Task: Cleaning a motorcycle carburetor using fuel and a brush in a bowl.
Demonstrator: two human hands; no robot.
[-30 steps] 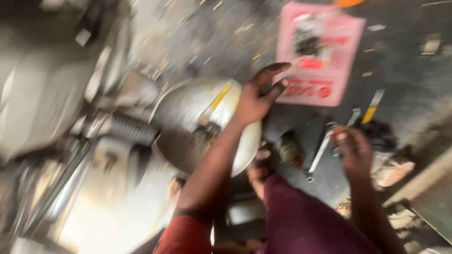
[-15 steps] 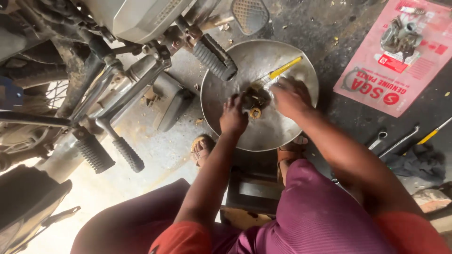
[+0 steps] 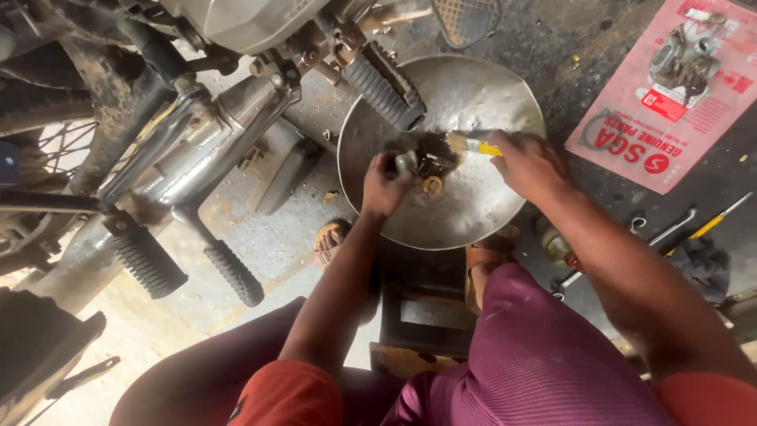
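A wide metal bowl (image 3: 473, 95) sits on the ground in front of me with dark liquid pooled at its centre. My left hand (image 3: 384, 188) grips a small metal part (image 3: 407, 162) over the pool. My right hand (image 3: 530, 163) holds a yellow-handled brush (image 3: 471, 145), its bristles against the part. A brass ring (image 3: 432, 186) lies in the bowl just below the part.
A motorcycle's underside, exhaust (image 3: 189, 150) and rubber footpegs (image 3: 385, 85) fill the left and top. A pink printed sheet (image 3: 670, 102) with a carburettor body (image 3: 682, 59) lies at the upper right. Spanners and a screwdriver (image 3: 714, 221) lie at the right. My knees are at the bottom.
The view swung from the right side of the floor to the bowl. My right hand came in from the tools and now brushes the part that my left hand holds.
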